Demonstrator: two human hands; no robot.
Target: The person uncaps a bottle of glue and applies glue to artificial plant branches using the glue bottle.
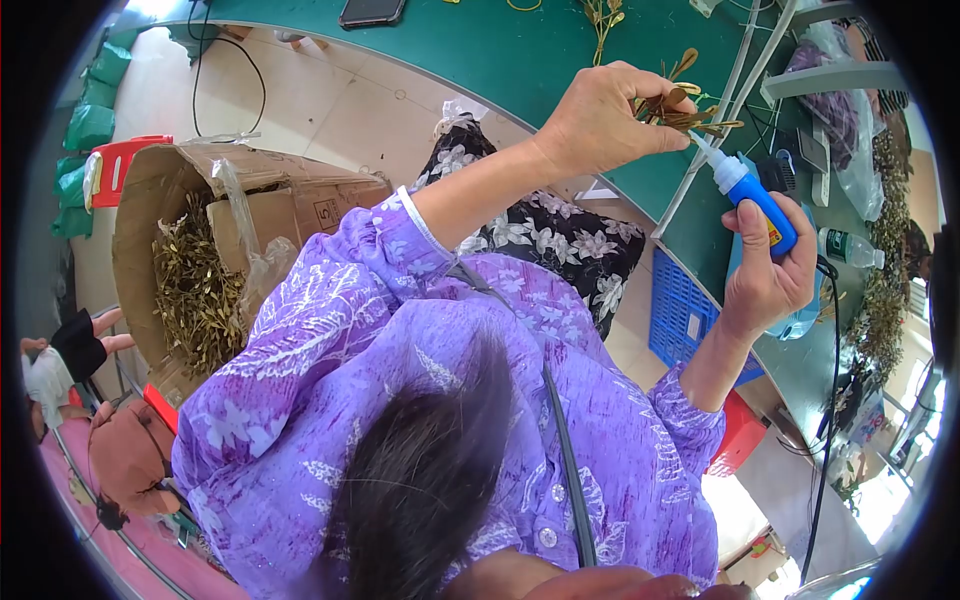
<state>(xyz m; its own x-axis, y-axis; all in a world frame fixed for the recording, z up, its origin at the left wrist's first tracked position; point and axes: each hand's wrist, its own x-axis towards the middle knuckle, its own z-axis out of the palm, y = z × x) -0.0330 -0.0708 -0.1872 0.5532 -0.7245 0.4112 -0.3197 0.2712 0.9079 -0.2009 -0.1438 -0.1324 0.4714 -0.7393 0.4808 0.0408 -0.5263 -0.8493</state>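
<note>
Over the green table [450,42], my left hand [605,118] pinches a sprig of golden-brown leaves [672,105] between thumb and fingers. My right hand [770,265] is wrapped round a small blue glue bottle [765,215] with a white cap and a thin nozzle. The nozzle points up and left, its tip close to the sprig's stem end by my left thumb; whether they touch I cannot tell. Another leafy sprig [602,22] lies on the table beyond my left hand.
White metal bars [722,110] rise beside my hands. A clear bottle [850,248] lies on the table at right, near a black cable [832,370]. A phone [372,12] sits at the far edge. Left stands a cardboard box [145,230] of dried sprigs; a blue crate [680,310] is below the table.
</note>
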